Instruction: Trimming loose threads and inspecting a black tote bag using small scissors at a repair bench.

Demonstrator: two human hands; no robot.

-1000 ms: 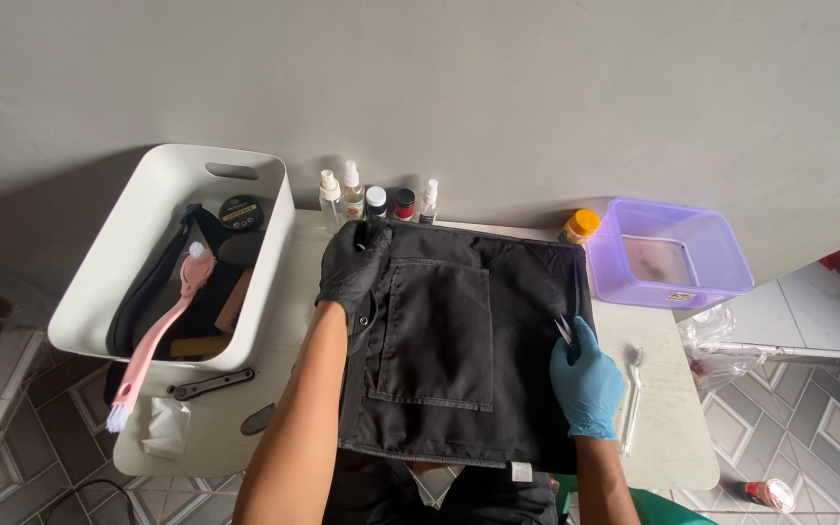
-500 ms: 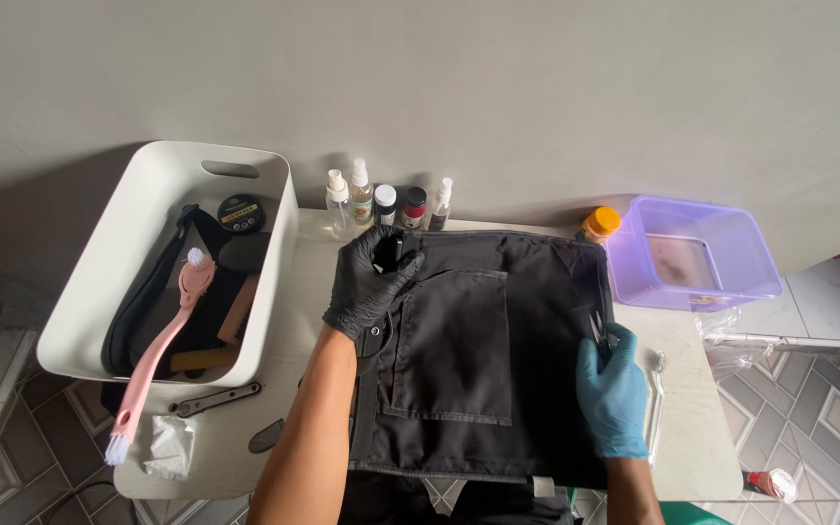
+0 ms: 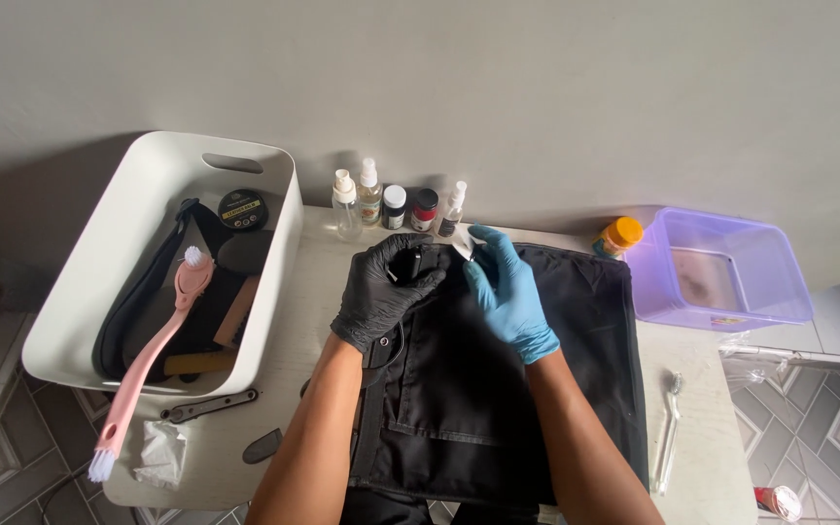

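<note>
Moved since half a second ago: right hand, off the bag's 3 o'clock edge and up to its 12 o'clock edge, now just beside left hand. Left hand about where it was, at the same top edge.

Left hand, black-gloved, with fingers curled round a small dark object at the top of the bag; possibly a bottle or cap, too dark to tell. Right hand, blue-gloved, with fingers pinching a small white scrap at the bag's top edge.

Bag: black, flat on the worktop, front pocket up, middle of view, under both hands.

At 12 o'clock from the hands, along the wall: row of small bottles, some with spray tops. At 2 o'clock: orange-capped jar, just beside a purple tub. At 9 o'clock: white bin with a pink brush, a round tin and dark straps inside. At 7 o'clock on the worktop: crumpled tissue and a dark metal tool. At 4 o'clock, beside the bag: clear-handled brush.
</note>
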